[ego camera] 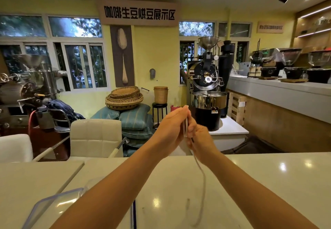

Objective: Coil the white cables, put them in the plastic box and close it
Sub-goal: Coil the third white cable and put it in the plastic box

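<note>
My left hand and my right hand are raised together above the far edge of the white table. Between them they grip a folded bunch of white cable, held upright. A loose length of the same cable hangs from my right hand, blurred, and trails down toward the table near the frame's bottom. The clear plastic box with a bluish rim lies at the lower left, partly hidden under my left forearm. Whether it holds anything I cannot tell.
Two white padded chairs stand behind the table. Beyond are coffee roasters, stacked woven baskets on sacks, and a long grey counter with grinders at the right.
</note>
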Available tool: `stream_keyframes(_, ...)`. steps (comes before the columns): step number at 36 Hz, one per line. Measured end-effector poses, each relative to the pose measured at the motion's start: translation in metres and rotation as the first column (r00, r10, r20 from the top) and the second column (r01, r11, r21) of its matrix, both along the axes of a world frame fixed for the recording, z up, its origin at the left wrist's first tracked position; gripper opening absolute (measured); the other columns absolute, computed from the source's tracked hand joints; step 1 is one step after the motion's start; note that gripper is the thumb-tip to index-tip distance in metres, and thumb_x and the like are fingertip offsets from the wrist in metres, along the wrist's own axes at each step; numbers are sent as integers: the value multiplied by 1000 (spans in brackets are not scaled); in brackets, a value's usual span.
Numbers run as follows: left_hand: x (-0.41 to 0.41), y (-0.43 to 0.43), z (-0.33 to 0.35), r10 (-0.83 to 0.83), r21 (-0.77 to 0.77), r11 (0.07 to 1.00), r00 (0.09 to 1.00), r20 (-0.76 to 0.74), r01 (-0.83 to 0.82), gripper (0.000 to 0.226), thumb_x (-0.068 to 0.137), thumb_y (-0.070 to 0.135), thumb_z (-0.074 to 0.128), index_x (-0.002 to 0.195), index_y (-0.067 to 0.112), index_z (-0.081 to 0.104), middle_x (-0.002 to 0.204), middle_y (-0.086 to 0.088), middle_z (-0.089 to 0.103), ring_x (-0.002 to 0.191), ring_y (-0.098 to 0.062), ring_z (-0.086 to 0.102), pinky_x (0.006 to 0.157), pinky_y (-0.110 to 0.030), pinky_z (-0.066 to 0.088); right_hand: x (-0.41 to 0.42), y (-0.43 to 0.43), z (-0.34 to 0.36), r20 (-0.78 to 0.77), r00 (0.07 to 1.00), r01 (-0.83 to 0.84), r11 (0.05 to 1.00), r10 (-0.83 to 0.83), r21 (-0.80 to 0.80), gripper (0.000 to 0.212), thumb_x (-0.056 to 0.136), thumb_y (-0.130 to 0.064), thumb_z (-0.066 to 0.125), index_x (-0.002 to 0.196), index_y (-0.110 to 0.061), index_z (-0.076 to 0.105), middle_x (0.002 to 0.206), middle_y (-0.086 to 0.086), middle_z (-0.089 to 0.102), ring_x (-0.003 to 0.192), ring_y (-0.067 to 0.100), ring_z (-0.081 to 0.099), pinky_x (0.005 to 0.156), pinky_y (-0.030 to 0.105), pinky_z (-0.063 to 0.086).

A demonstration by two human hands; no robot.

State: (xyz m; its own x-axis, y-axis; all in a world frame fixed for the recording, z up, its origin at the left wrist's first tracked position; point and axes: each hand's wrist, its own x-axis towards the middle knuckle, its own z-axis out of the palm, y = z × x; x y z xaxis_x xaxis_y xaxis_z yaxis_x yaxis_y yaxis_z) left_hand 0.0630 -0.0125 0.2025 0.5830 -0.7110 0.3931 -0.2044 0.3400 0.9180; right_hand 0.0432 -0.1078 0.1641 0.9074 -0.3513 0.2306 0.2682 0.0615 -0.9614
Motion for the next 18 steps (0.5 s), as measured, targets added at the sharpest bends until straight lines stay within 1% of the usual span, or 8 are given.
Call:
stream_keyframes(2,5,-1,-1,60,36,997,994,88,-63,43,99,24,27,62,15,47,44,4,47,42,-7,44,50,-17,39,-1,8,-8,-77,994,-80,996,78,-28,32,91,-6,44,61,-14,50,42,-10,50,43,7,34,36,14,27)
stream_keyframes(4,11,0,-4,145,73,984,970,196,-162,46,100,25,26,60,16,46,47,3,48,42,-6,44,50,-15,41,-3,12,-13,-155,969,-204,977,192,-65,23,91,-6,45,70,-12,51,56,-1,54,43,6,36,39,16,25)
stream_keyframes(7,18,2,-9,237,119,953,930,282,-279,36,100,20,24,68,15,39,54,2,47,43,0,43,50,-9,41,-8,12,-13,-276,923,-330,921,268,-209,21,94,-11,43,76,-14,54,65,2,54,44,4,36,42,17,24)
stream_keyframes(10,26,4,-13,302,133,917,873,382,-375,32,100,17,24,70,16,35,59,0,45,44,1,40,53,-9,39,-12,11,-7,-349,918,-349,801,189,-485,19,95,-17,43,84,-20,58,66,-2,55,50,6,37,44,15,29)
stream_keyframes(12,32,4,-16,335,130,894,834,439,-428,31,100,16,25,70,17,33,59,0,44,49,-3,40,56,-14,39,-15,10,0,-353,927,-329,717,123,-614,22,95,-20,43,99,-10,62,63,-4,53,51,5,38,43,12,31)
stream_keyframes(14,36,4,-19,339,144,872,789,512,-468,30,99,15,26,70,19,30,62,0,42,53,-9,37,56,-19,36,-18,6,7,-328,941,-306,640,89,-705,29,94,-19,45,104,2,62,60,-5,50,51,4,39,45,9,32)
stream_keyframes(16,38,7,-20,319,159,863,761,564,-479,30,99,15,27,70,20,30,63,-1,40,54,-11,34,52,-17,34,-22,2,17,-307,949,-287,576,65,-765,28,92,-18,47,102,2,64,59,-4,48,51,4,39,48,10,33)
stream_keyframes(18,41,11,-21,309,179,854,753,581,-489,30,99,16,26,70,20,31,64,-1,41,55,-11,35,51,-15,36,-26,-4,29,-278,960,-257,537,43,-804,26,91,-19,49,100,-1,66,59,-6,47,50,4,39,46,9,35)
